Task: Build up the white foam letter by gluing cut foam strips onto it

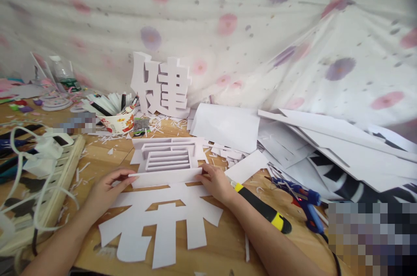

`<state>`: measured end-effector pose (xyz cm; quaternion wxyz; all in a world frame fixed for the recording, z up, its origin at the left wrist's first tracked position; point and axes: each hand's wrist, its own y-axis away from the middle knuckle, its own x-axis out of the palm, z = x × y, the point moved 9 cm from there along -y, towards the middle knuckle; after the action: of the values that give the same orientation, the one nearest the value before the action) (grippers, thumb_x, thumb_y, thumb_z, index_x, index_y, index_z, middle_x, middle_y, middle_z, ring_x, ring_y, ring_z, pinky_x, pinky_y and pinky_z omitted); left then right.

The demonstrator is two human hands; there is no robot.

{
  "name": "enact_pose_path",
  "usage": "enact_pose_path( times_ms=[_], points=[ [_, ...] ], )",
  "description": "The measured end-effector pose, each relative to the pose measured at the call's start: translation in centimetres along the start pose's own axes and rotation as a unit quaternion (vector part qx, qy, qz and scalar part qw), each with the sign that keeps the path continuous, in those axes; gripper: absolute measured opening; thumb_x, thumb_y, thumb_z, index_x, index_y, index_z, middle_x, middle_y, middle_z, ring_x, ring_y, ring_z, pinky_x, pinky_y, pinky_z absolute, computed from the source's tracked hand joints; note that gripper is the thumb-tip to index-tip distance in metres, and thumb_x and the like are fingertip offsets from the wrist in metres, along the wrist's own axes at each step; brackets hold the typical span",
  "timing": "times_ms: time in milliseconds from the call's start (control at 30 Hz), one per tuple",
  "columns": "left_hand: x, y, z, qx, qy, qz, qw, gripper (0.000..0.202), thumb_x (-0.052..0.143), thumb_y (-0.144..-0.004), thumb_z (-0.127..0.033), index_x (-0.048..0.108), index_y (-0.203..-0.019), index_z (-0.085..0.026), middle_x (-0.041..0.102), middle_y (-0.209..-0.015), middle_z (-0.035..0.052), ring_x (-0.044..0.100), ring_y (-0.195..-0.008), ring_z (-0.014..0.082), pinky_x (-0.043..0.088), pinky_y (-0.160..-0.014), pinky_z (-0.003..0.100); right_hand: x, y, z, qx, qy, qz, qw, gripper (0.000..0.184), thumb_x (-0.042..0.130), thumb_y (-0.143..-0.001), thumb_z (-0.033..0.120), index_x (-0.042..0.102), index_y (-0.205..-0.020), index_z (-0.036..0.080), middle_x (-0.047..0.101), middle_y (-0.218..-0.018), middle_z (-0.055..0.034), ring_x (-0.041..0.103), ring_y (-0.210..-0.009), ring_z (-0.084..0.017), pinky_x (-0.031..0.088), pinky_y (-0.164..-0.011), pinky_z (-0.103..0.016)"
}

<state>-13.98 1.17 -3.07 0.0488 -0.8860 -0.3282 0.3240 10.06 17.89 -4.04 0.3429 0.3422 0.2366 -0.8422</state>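
A long white foam-board strip (167, 177) stands on edge across a flat white character cut-out (164, 224). Its left end is pinched between the thumb and fingers of my left hand (112, 187). My right hand (215, 181) grips the other end the same way. Behind the strip, raised white walls (169, 159) form parallel narrow slots on the upper part of the cut-out. Just right of my right hand lies a black-and-yellow utility knife (262, 207), its front end partly hidden by the hand.
A blue glue gun (301, 200) lies to the right, beside stacked white sheets (325, 137). A finished raised character (163, 87) stands at the back near a paper tub of sticks (119, 123). At left sits a power strip (70, 171) with white cables. Scraps litter the table.
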Motion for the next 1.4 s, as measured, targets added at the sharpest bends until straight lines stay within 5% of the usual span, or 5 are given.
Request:
enact_pose_path(
  times_ms=[1400],
  points=[
    [0.1, -0.1, 1.9, -0.034, -0.007, 0.005, 0.999, 0.029, 0.065, -0.061, -0.049, 0.069, -0.076, -0.024, 0.069, -0.076, 0.0002, 0.062, -0.069, 0.0176, 0.049, -0.059, 0.023, 0.1, 0.0, 0.0, 0.002, 0.007, 0.033, 0.999, 0.014, 0.055, -0.077, 0.013, 0.048, -0.065, 0.019, 0.056, -0.069, 0.0003, 0.052, -0.066, -0.014, 0.035, -0.061, -0.024]
  ],
)
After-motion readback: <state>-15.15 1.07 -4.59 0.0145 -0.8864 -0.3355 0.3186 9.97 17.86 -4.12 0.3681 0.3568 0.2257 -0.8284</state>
